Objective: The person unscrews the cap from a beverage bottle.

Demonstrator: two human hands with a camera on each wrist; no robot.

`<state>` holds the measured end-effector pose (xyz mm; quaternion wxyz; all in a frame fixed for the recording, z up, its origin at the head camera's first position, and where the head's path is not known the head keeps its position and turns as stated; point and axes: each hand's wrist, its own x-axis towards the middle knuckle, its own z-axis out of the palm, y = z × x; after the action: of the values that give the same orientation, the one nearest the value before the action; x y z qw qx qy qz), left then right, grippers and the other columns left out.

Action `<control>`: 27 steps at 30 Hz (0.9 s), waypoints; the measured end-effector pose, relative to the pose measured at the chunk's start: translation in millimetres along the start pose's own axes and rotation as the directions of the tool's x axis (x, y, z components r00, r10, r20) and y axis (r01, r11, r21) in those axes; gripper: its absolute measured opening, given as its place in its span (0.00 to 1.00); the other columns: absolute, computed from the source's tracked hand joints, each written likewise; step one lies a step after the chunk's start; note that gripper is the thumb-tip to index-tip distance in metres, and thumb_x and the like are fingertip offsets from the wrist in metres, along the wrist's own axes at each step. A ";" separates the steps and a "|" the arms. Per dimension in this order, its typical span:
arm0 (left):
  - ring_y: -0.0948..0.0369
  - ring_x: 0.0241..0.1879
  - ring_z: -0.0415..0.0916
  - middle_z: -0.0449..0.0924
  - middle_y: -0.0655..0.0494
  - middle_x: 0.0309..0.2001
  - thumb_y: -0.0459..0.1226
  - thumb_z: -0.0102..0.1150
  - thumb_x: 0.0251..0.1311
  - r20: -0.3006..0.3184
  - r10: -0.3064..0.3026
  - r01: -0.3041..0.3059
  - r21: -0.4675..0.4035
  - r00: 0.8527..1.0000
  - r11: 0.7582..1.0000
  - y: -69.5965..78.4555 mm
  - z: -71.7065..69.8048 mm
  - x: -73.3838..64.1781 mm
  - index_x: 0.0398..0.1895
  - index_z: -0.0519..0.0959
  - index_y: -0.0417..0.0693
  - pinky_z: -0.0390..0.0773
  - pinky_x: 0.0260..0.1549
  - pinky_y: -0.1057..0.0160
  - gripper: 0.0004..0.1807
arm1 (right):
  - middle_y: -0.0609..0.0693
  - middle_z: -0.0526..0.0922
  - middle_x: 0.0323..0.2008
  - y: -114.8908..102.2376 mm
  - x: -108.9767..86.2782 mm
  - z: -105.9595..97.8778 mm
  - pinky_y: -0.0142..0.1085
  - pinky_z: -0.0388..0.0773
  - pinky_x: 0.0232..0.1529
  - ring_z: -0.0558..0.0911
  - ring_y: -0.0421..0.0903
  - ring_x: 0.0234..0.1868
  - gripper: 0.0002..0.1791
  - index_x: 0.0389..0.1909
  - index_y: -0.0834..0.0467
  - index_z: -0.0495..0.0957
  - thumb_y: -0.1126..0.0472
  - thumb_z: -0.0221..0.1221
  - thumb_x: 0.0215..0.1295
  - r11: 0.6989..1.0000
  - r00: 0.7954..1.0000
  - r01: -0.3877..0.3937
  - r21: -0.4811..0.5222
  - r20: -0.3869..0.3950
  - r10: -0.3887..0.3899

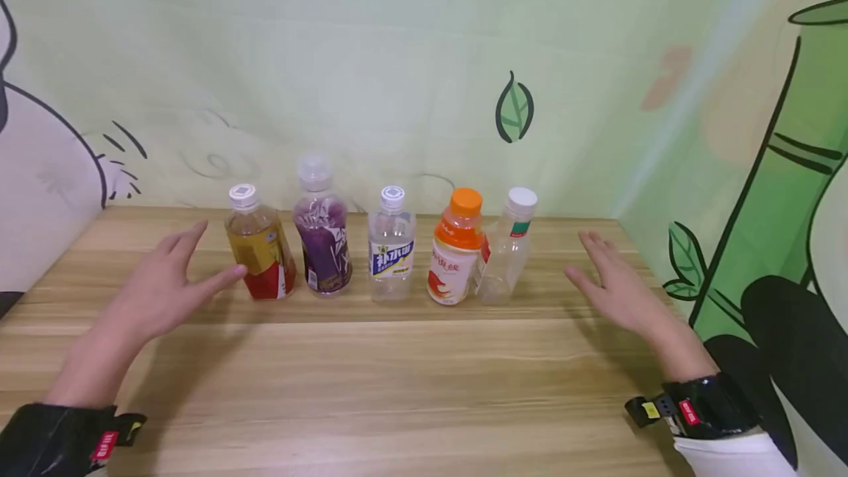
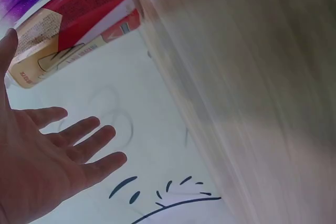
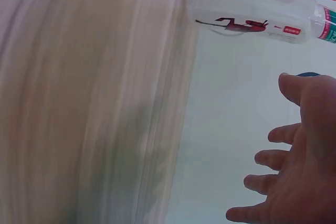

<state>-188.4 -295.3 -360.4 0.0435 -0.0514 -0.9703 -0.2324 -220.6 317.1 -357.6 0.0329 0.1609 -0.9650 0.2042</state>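
Note:
Bottles stand upright in a row across the table. At the left end is a bottle with a yellow-and-red label (image 1: 268, 263) and white cap. Beside it stands a purple-labelled bottle (image 1: 323, 249) with a clear domed top. A clear bottle with a blue-and-white label (image 1: 391, 256) takes the middle. To its right, an orange-capped bottle (image 1: 453, 263) partly overlaps a clear, white-capped bottle (image 1: 509, 260). My left hand (image 1: 162, 282) is spread at the left end, its thumb close to the yellow-and-red bottle; contact is unclear. My right hand (image 1: 623, 285), fingers extended, holds nothing, apart from the white-capped bottle.
The wooden table (image 1: 411, 389) reaches back to a pale green cloth backdrop (image 1: 397, 79) printed with leaves and bamboo. Black bands with small devices wrap both wrists, including the right wristband (image 1: 712, 407). A white sleeve (image 1: 735, 455) shows below it.

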 end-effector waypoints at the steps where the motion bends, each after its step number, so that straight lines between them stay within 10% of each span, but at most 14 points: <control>1: 0.20 0.66 0.51 0.46 0.18 0.73 0.65 0.56 0.67 -0.006 -0.003 0.003 -0.006 1.000 1.000 1.4 0.7 0.5 0.82 0.39 0.38 0.55 0.57 0.20 0.59 | 0.72 0.43 0.78 -1.0 0.4 0.5 0.67 0.45 0.72 0.43 0.74 0.76 0.43 0.80 0.69 0.43 0.46 0.49 0.81 1.000 1.000 0.000 0.005 -0.001 0.000; 27: 0.26 0.69 0.56 0.49 0.24 0.76 0.65 0.63 0.62 -0.065 -0.023 0.007 -0.226 0.998 0.974 31.1 15.8 16.5 0.83 0.30 0.44 0.57 0.60 0.23 0.66 | 0.67 0.41 0.80 -37.2 7.2 6.3 0.63 0.49 0.73 0.47 0.68 0.78 0.52 0.82 0.64 0.35 0.39 0.54 0.77 0.994 1.000 -0.009 0.111 -0.001 0.009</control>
<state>-202.0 -259.2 -358.7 0.0680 -0.0409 -0.9360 -0.3429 -215.3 280.2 -348.1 0.0238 0.1580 -0.9529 0.2578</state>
